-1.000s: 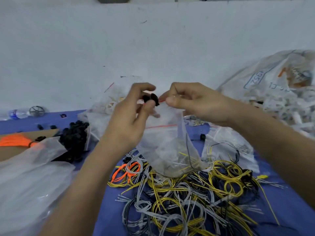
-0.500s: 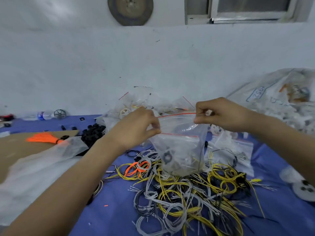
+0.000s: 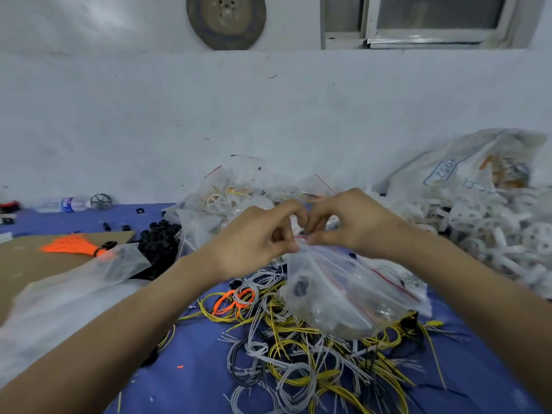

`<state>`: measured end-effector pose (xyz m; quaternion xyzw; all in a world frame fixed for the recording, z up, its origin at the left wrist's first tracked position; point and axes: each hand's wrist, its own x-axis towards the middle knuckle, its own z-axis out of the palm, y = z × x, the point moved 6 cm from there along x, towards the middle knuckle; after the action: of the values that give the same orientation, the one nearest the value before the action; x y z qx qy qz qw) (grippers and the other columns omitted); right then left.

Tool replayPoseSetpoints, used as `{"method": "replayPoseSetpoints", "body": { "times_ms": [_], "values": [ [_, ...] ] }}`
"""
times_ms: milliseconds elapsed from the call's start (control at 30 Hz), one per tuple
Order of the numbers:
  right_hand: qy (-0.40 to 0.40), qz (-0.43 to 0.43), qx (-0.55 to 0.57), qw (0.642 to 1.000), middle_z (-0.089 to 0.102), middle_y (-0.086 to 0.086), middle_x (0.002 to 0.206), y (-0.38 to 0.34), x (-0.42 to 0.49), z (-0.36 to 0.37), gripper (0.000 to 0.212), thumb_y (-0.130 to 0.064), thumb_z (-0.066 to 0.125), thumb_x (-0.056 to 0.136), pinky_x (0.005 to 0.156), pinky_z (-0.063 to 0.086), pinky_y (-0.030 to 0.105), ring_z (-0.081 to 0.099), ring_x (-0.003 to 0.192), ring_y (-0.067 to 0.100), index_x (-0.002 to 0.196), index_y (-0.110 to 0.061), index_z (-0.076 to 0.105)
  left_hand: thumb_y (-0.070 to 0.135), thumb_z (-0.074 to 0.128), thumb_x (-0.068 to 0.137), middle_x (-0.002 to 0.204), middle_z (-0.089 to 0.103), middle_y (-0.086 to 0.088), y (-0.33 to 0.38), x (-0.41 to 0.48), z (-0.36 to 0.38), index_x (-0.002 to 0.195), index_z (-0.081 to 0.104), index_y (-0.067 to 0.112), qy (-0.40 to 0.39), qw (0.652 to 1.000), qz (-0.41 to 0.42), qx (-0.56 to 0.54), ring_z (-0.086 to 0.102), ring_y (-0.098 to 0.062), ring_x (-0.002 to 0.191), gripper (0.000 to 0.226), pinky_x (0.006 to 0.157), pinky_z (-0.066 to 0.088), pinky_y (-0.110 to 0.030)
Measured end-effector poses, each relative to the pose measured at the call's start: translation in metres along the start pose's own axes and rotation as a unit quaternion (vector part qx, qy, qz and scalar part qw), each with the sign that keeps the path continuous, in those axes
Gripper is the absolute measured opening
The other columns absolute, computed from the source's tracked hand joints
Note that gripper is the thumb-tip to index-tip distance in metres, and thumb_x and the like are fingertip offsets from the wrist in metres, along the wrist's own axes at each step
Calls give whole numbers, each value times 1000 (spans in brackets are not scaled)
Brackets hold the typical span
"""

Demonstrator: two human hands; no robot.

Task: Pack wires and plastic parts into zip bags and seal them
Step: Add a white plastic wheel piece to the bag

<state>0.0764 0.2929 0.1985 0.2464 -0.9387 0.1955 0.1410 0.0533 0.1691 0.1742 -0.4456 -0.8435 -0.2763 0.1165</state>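
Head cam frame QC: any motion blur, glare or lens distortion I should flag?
Head view: zip bag, pinched by the left hand and right hand, is smeared by motion blur, contents unreadable. Head view: wire pile fairly sharp. Head view: flat, dim light, no hard shadows, mild sheen on the large plastic bag at left; forearms stretch toward the lower corners, wide-angle.

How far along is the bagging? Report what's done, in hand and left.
Done: filled bags lie heaped behind the hands. In hand: left hand and right hand pinch the top of a zip bag holding a black part; whether its seal is shut is unclear. Left: the loose wires, the black parts pile and the white plastic parts wait unpacked.
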Motion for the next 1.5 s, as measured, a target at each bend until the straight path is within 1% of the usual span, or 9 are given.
{"method": "replayPoseSetpoints", "body": {
  "times_ms": [167,333,467,667,900,1067,1233,1400,1500],
  "values": [
    [-12,-5,31,999,73,-5,79,4,2,14,8,-19,75,79,65,38,4,56,65,-13,84,-13,76,10,69,85,71,66,7,-8,4,1,94,40,36,-11,998,-16,-54,62,-11,68,40,76,50,-34],
    [32,-12,71,997,73,0,75,9,-2,19,4,-13,75,79,64,41,7,61,73,-2,80,-10,75,12,70,84,72,69,9,-11,7,2,93,46,35,-8,997,-13,-79,64,-8,70,34,78,50,-27],
    [66,-24,83,994,72,-1,74,7,-1,17,4,-9,77,76,65,41,6,63,77,4,79,-11,76,14,68,86,73,73,5,-20,1,4,86,66,18,24,992,-44,-117,68,-10,74,5,76,52,-29],
    [54,-35,85,994,67,-6,73,2,-5,26,3,-9,75,77,65,41,11,59,73,5,79,-10,72,11,67,87,71,72,3,-22,-10,11,84,70,13,37,989,-47,-135,65,-5,70,5,70,45,-15],
    [67,-44,46,996,59,-15,69,-2,-10,26,3,-10,73,79,65,39,8,56,67,-3,77,-12,70,9,66,87,69,70,3,-17,-12,9,78,68,16,54,992,-34,-110,63,-3,67,11,70,49,-23],
    [88,-39,-35,995,65,-4,75,-1,-13,23,1,-13,69,80,67,48,32,59,71,13,79,-14,70,8,66,87,66,68,8,-20,-12,8,76,62,29,85,987,-46,-127,62,0,64,24,66,44,-12],
    [94,-34,-28,995,65,-2,70,1,-11,23,2,-11,71,74,64,45,30,54,65,12,74,-12,70,10,67,86,70,69,2,-19,-9,18,85,68,12,78,992,-26,-93,63,-10,66,3,66,51,-24],
    [90,-36,6,995,64,-6,73,2,-12,23,3,-11,71,76,64,44,21,56,67,7,77,-13,69,18,64,84,66,67,2,-17,-8,14,81,69,14,91,992,-1,-87,61,-9,64,7,64,49,-25],
    [96,-36,-12,995,62,-5,72,4,-13,20,3,-11,69,76,64,47,28,56,67,11,75,-13,66,19,65,82,67,66,1,-22,-7,8,78,67,20,112,989,-15,-94,59,-9,64,5,65,49,-30]
  ]
}}
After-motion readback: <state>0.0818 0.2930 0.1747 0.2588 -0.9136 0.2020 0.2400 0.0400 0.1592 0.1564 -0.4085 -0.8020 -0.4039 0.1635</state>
